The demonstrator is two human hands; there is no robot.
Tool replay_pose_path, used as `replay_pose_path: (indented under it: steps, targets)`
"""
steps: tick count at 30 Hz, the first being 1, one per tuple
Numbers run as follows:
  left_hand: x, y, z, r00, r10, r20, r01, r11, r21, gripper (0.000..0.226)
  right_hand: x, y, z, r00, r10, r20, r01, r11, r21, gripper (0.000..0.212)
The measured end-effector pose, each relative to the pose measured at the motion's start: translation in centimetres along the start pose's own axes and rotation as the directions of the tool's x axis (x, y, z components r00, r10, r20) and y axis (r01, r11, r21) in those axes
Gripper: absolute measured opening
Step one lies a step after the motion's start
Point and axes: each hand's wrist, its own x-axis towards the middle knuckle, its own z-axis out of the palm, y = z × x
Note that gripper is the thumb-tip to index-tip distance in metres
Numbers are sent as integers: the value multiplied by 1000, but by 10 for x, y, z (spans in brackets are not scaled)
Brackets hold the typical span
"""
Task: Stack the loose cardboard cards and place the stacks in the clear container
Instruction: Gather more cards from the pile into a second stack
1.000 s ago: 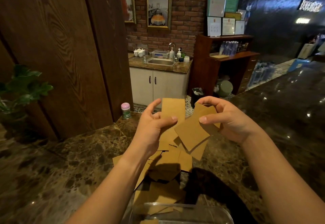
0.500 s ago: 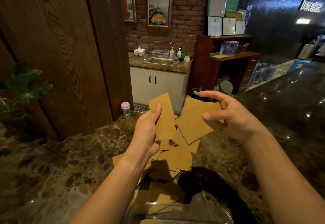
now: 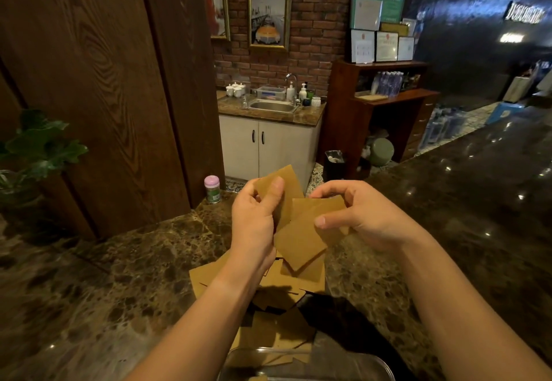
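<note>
Pinching flat brown cardboard cards (image 3: 301, 231): left hand (image 3: 254, 219), right hand (image 3: 361, 219).

Two hands are seen, the left hand (image 3: 254, 225) and the right hand (image 3: 363, 219). One card (image 3: 286, 192) is held in the left, and a few fanned cards (image 3: 301, 240) in the right (an exact count cannot be made). A loose pile (image 3: 277, 297) lies uncounted on the bench (image 3: 119, 285). One clear container (image 3: 304, 365), one small jar (image 3: 212, 188) and two framed pictures (image 3: 268, 10) are counted.
</note>
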Motion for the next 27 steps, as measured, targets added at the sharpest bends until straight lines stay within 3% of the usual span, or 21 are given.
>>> replay_pose_path:
  steps: [2,3,5,6,8,10,12,15,18,20,22,27]
  targets:
    - [4,2,-4,984,-176,-11,172,969,-179,65,-2,-2,2,984,-167,-66,147,961,-235,28]
    - [10,5,-9,963,-264,43,266,931,-250,76,-3,-3,1,952,-295,-79,241,883,-403,29]
    - [21,13,-19,879,-425,215,463,869,-176,84,-4,-6,-2,843,-536,49,410,581,-703,32]
    - [22,15,-24,809,-506,298,548,833,-75,82,-5,-7,-2,792,-596,134,459,438,-773,33]
    - [19,17,-29,698,-590,406,599,792,119,65,-6,-6,1,727,-638,254,517,265,-814,35]
    - [17,16,-29,735,-538,413,532,835,140,45,-7,-5,4,695,-655,298,548,213,-809,34]
    - [19,16,-30,821,-455,345,464,884,61,50,-5,-1,2,708,-656,262,544,270,-794,33]
    - [18,19,-29,904,-356,235,362,932,20,50,-6,5,-6,845,-533,-32,379,642,-666,36]
    - [13,20,-31,918,-262,296,283,959,-29,45,-9,-4,-12,893,-303,-333,217,937,-273,36]
    - [11,21,-32,929,-213,303,237,970,-45,44,-10,-9,-18,917,-99,-386,125,991,41,31]
    - [13,18,-31,934,-194,300,224,972,-68,42,-9,-11,-19,936,44,-350,45,970,241,33]
    - [12,8,-21,877,-299,376,341,939,-49,35,-6,-13,-4,941,165,-294,-51,932,360,29]
